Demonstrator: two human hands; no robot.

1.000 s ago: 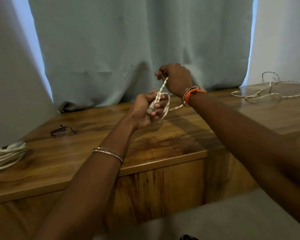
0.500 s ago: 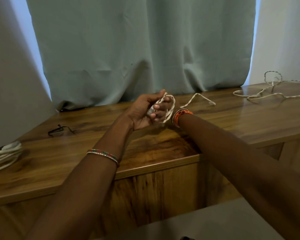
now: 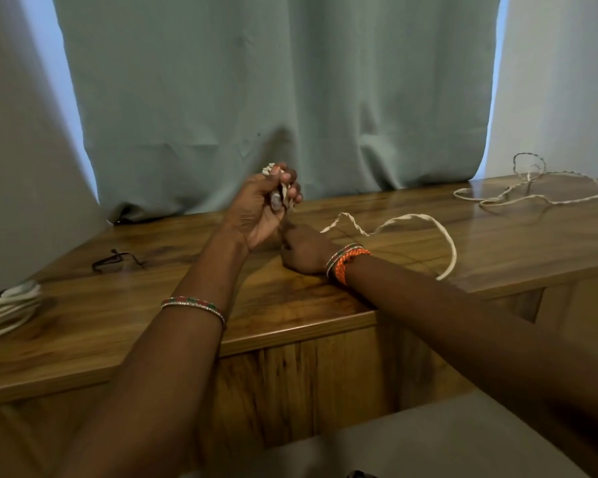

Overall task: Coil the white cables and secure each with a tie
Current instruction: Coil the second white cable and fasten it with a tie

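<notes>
My left hand [image 3: 261,208] is raised above the wooden table [image 3: 290,305], fingers closed around a small coil of the twisted white cable [image 3: 399,220] with its plug end in the palm. My right hand [image 3: 302,248] sits just below it on the tabletop, pinching the same cable where it leaves the coil. From there the cable arcs right in a loose loop across the table and trails to a tangle [image 3: 529,188] at the far right. A black tie [image 3: 116,258] lies on the table to the left.
A finished coil of thicker white cable [image 3: 6,307] rests at the table's left edge. Pale green curtains [image 3: 273,98] hang right behind the table. A grey surface [image 3: 411,443] shows below the table front.
My right hand dropped from above my left hand down to the tabletop, passing cable around the coil. My left hand rose slightly. The loose loop of cable now lies wider on the table.
</notes>
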